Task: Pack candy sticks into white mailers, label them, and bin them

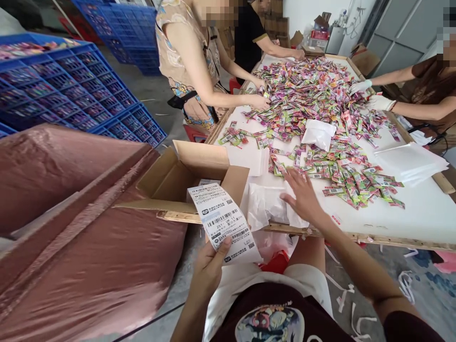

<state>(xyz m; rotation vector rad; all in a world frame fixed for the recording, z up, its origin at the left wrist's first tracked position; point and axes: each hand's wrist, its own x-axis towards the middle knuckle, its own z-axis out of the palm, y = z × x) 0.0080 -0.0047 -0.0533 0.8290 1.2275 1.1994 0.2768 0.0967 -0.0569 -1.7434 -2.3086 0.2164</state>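
Note:
My left hand (213, 259) grips a strip of printed shipping labels (223, 221) by its lower part, thumb on top. The strip curls up in front of an open cardboard box (171, 183) at the table's near left corner. My right hand (302, 197) is open with fingers spread, above the table edge and holding nothing. Just below and left of it lies a white plastic mailer bag (267, 206); whether my fingers touch it I cannot tell. Beyond the fingers, small colourful sachets (342, 166) are scattered, with another white packet (318, 134) on top of them.
A big heap of sachets (302, 90) covers the far part of the white table (402, 221). Three people work around it, one in gloves (379, 102). White bags (411, 161) are stacked at right. Blue crates (64, 90) and a brown-pink covered bulk (142, 266) stand left.

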